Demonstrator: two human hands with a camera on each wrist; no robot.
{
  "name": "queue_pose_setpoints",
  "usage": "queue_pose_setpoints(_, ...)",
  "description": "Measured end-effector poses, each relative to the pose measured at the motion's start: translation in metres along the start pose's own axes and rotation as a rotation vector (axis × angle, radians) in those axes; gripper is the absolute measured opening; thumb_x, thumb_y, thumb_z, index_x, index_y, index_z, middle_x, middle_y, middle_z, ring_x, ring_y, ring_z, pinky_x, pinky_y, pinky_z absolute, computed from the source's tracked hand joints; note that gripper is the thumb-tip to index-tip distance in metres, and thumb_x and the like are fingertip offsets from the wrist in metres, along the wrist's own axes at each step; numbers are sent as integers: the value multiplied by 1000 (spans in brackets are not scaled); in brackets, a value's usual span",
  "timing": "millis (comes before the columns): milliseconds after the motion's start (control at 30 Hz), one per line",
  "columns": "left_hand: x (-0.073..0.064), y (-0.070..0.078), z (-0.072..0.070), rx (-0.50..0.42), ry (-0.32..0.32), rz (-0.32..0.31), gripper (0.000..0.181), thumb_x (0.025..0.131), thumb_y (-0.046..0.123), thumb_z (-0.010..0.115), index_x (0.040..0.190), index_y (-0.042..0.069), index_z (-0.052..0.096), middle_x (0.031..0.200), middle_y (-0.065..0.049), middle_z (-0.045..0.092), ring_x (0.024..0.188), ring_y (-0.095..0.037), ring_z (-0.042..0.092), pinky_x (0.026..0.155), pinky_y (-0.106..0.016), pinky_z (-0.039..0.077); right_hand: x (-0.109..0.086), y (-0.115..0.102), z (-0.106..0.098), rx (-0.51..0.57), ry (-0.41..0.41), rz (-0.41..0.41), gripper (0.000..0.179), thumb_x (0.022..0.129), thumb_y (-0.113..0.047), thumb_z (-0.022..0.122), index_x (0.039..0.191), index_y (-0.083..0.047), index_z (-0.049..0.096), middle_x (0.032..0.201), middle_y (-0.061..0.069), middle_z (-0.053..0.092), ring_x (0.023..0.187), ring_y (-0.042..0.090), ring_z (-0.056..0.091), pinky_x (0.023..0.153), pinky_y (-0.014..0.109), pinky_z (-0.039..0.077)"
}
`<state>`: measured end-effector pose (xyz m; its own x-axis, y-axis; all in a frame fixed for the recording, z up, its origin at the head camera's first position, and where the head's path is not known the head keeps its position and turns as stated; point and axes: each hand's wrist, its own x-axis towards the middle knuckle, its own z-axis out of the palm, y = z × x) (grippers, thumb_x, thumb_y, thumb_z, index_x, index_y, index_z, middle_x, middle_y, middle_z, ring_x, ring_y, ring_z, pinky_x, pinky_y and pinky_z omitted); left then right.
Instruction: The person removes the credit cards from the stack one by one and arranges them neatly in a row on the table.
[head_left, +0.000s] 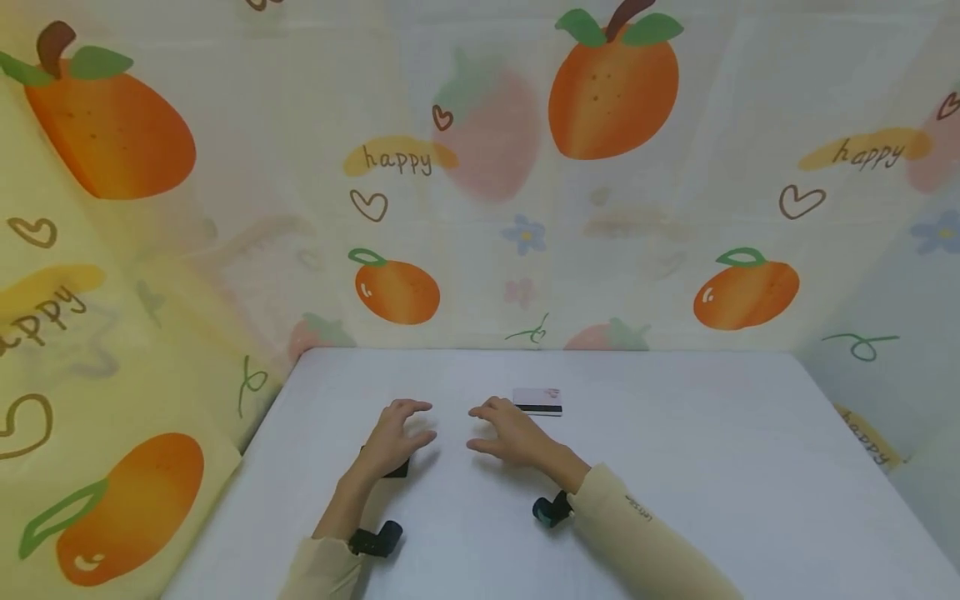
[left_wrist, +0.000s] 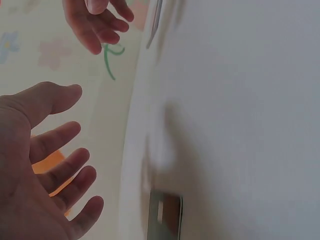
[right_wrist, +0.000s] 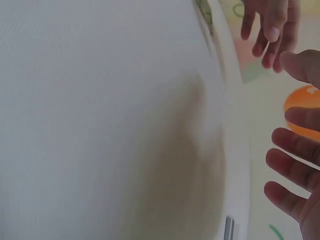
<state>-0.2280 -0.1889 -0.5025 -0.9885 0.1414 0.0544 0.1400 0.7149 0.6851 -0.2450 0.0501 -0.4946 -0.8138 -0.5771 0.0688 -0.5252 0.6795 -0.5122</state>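
Observation:
My left hand (head_left: 392, 437) hovers above the left part of the white table, fingers spread and loosely bent, holding nothing. Beneath it lies a dark, flat, rectangular object (head_left: 398, 472), mostly hidden by the hand in the head view. The left wrist view shows its glossy end (left_wrist: 165, 215); its kind is unclear. Facing the left hand across a gap, my right hand (head_left: 517, 435) is also raised and relaxed, with nothing in its fingers. Just beyond the right hand a pale card with a black stripe (head_left: 537, 402) lies flat on the table, apart from the fingers.
The white tabletop (head_left: 712, 467) reaches back to a hanging cloth (head_left: 637, 208) printed with fruit and "happy" lettering. More of this cloth (head_left: 135, 367) hangs along the left side. Dark wrist cameras sit at the left wrist (head_left: 377, 540) and the right wrist (head_left: 551, 509).

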Motion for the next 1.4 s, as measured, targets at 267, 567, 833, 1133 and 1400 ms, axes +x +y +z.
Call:
queue_pose_setpoints(267,19,18,16,-54,-11,53,45,86,22,72,128,8,61,135,-17,52,128,-36,45,104,-58,39,-13,27,-20,60,67,32,50,90,-33,68,129,-3,59,118,15,61,109,28,57,94,46,48)
queue_pose_setpoints(567,42,30,34,-120,-4,102,46,85,20,72,128,5,60,131,-18,54,122,-35,49,102,-56,41,-18,51,-41,49,142,128,49,89,-33,69,129,-4,60,117,14,62,109,29,57,94,47,48)
queue_pose_setpoints(833,59,50,54,-150,-38,91,47,86,22,72,130,7,59,134,-17,54,122,-34,50,103,-53,42,-23,72,-47,31,155,183,50,90,-33,69,129,-3,60,116,15,61,106,29,58,92,45,49)
queue_pose_setpoints(1133,71,61,68,-120,-105,100,50,86,24,72,131,7,58,135,-17,53,125,-34,48,106,-52,40,-28,88,-49,-21,144,235,51,88,-32,71,128,-2,60,114,15,60,103,28,57,93,46,48)
queue_pose_setpoints(1400,82,63,78,-73,-163,86,54,86,27,73,133,8,57,137,-15,52,128,-32,45,108,-48,39,-26,98,-52,-40,109,265,55,87,-35,71,129,-3,59,121,18,59,111,31,55,99,48,46)
